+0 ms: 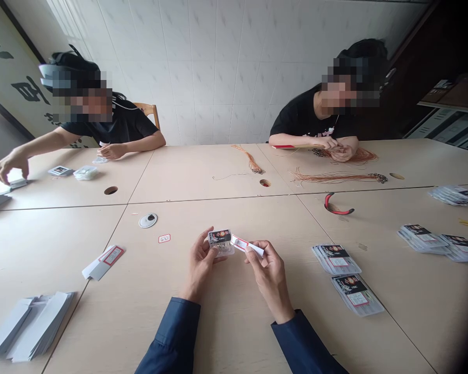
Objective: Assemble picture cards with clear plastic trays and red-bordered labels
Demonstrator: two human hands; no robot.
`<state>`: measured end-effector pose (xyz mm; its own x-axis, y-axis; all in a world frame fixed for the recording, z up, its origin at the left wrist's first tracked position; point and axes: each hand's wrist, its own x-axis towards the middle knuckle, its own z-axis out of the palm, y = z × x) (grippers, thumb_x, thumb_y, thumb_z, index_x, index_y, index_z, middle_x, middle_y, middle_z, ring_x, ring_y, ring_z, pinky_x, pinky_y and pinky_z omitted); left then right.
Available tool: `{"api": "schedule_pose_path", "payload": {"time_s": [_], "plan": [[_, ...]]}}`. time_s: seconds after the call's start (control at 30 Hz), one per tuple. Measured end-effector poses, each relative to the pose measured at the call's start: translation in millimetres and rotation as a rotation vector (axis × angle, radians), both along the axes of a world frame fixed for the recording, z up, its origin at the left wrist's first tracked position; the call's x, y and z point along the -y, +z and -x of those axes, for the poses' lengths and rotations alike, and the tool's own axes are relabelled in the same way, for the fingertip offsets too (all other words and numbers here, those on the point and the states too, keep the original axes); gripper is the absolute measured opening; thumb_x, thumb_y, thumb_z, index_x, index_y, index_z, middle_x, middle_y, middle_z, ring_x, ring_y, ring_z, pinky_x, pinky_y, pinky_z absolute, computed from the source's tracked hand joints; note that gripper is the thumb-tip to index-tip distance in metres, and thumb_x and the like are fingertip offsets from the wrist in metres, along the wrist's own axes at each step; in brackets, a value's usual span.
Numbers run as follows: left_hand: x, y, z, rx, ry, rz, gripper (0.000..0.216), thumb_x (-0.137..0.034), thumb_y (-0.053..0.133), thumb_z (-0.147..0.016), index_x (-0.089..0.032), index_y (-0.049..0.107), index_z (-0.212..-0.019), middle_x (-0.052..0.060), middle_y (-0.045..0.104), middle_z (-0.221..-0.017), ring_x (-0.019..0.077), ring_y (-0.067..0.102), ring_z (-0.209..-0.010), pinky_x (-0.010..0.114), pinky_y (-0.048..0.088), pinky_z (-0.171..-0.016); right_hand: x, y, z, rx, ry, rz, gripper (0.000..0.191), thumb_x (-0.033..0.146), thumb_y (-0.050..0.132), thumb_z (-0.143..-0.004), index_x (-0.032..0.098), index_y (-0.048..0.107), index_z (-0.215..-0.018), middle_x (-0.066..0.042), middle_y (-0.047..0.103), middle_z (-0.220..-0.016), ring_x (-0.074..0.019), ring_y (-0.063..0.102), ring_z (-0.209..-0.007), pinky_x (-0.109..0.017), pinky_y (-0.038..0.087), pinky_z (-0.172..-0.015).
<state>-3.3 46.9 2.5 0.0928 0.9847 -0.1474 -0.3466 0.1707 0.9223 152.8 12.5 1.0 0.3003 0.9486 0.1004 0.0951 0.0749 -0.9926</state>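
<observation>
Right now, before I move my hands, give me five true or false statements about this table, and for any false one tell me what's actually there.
The left hand holds a small clear packet with a black label. True.
The right hand is empty. False: it holds a white paper strip with a red-bordered label.
Stacks of clear packets lie to the right of the hands. True.
A pile of white paper strips lies to the right of the hands. False: it lies to their left.
The co-worker across the table on the right has both hands above coppery cords. True.
</observation>
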Motion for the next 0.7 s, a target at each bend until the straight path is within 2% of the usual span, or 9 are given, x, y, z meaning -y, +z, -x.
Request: {"api": "schedule_pose_path", "payload": {"time_s": [0.2,0.33,0.4,0.53,0.7], "plan": [[1.7,-1.4,0.0,-0.031,-0.014,-0.02,0.061,-0.04,0.07,-0.077,-0.017,0.05,-0.13,0.013,0.069,-0.111,0.0252,0.067,-0.093,0.035,0.059,-0.071,-0.3,0.8,-1.6,-0.048,0.068,0.054,0.035,0.055,0.054,-0.087,0.02,0.061,-0.091,-0.006,0.07,-0.092,-0.0232,0.067,-0.083,-0.031,0.05,-0.076],[1.8,-2.6,0.8,-0.04,-0.026,-0.014,0.061,-0.04,0.07,-0.078,-0.017,0.05,-0.13,0.013,0.069,-0.11,0.0261,0.067,-0.094,0.035,0.058,-0.072,0.9,5.1,-2.5,-0.165,0.149,0.037,0.03,0.048,0.056,-0.088,0.021,0.064,-0.099,-0.007,0.068,-0.113,-0.024,0.064,-0.101,-0.033,0.051,-0.086],[1.9,-1.5,1.5,-0.039,-0.037,-0.008,0.063,-0.038,0.068,-0.079,-0.019,0.046,-0.135,0.012,0.07,-0.109,0.0257,0.068,-0.095,0.035,0.058,-0.073,1.5,6.8,-2.7,-0.209,0.154,0.045,0.024,0.044,0.056,-0.088,0.022,0.064,-0.092,-0.006,0.066,-0.119,-0.0239,0.062,-0.104,-0.034,0.051,-0.088],[2.6,1.1,3.4,-0.024,-0.072,-0.035,0.065,-0.031,0.064,-0.082,-0.026,0.038,-0.14,0.008,0.07,-0.109,0.0234,0.068,-0.094,0.037,0.058,-0.078,0.9,7.9,-1.6,-0.323,0.157,0.024,0.022,0.04,0.057,-0.088,0.022,0.055,-0.074,-0.004,0.068,-0.108,-0.0242,0.062,-0.103,-0.037,0.055,-0.087],[2.8,-3.0,4.0,-0.039,-0.109,-0.097,0.042,-0.031,0.063,-0.083,-0.024,0.055,-0.123,0.008,0.067,-0.115,0.0229,0.065,-0.097,0.038,0.057,-0.08,-0.2,8.7,0.5,-0.342,0.166,-0.006,0.022,0.04,0.059,-0.089,0.021,0.055,-0.078,-0.002,0.066,-0.089,-0.0234,0.065,-0.095,-0.041,0.056,-0.088]]}}
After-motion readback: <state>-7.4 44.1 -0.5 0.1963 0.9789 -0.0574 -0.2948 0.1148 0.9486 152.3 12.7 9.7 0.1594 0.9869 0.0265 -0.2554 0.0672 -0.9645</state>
